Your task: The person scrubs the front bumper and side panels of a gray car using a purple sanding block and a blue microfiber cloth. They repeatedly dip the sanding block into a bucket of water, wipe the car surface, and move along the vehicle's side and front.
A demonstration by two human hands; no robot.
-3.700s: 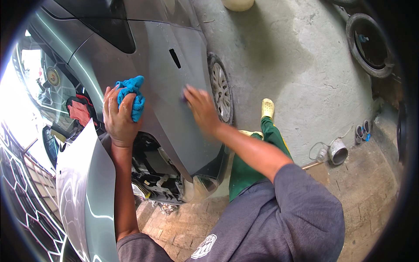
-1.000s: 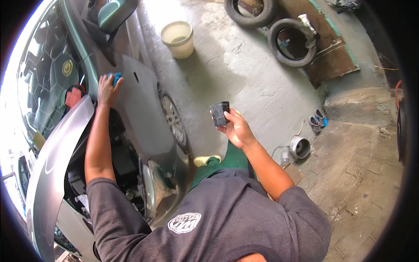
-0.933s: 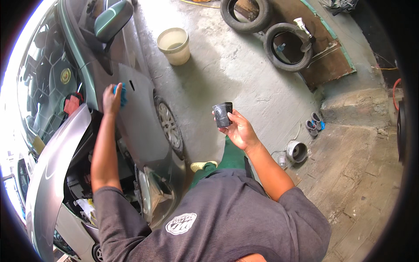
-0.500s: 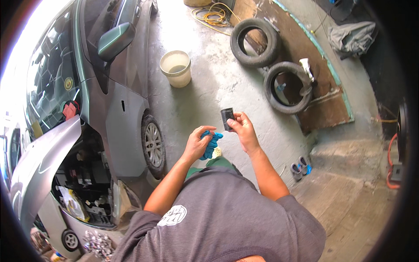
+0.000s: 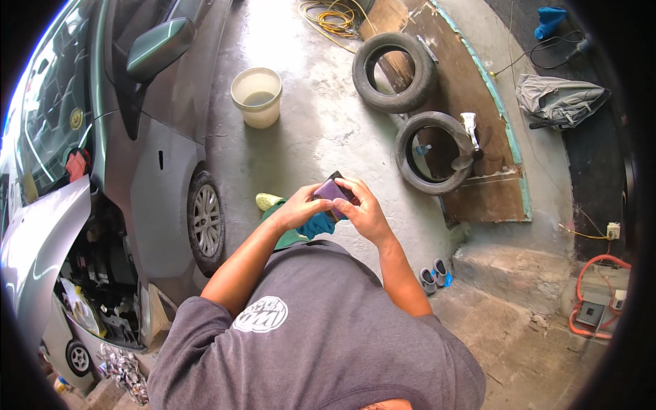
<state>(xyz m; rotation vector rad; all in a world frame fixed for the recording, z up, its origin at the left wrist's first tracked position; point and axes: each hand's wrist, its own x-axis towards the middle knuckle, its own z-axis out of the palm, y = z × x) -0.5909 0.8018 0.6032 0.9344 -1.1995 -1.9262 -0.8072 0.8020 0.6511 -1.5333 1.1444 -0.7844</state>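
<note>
Right hand: the right hand (image 5: 365, 210) was closed round a small dark block (image 5: 333, 192), fingers curled over its top edge and right side.
Left hand: the left hand (image 5: 299, 207) met it from nine o'clock, thumb and fingertips pinched on the block's left edge, with a blue cloth (image 5: 316, 224) bunched under the palm (whether the cloth was gripped or only pressed there, I could not tell).
Block: held in front of the chest between both hands, near the middle of the view, its purplish face turned up.
Cloth: just below the block at six o'clock, touching the left hand.
Foot: a yellow-green shoe (image 5: 268, 201) stood on the concrete floor (image 5: 321, 116) at nine o'clock of the hands.
Car: a grey car (image 5: 154, 205) stood well off at nine o'clock, its front wheel (image 5: 205, 222) nearest the shoe, bonnet (image 5: 37, 246) raised and the front bumper off.
Bucket: a pale bucket (image 5: 257, 97) stood at eleven o'clock, near the car's side.
Tyres: two tyres lay at one and two o'clock, the nearer tyre (image 5: 435, 153) by a brown board (image 5: 471, 116), the farther tyre (image 5: 394, 72) beyond it.
Hose: a coiled yellow hose (image 5: 335, 17) lay at twelve o'clock.
</note>
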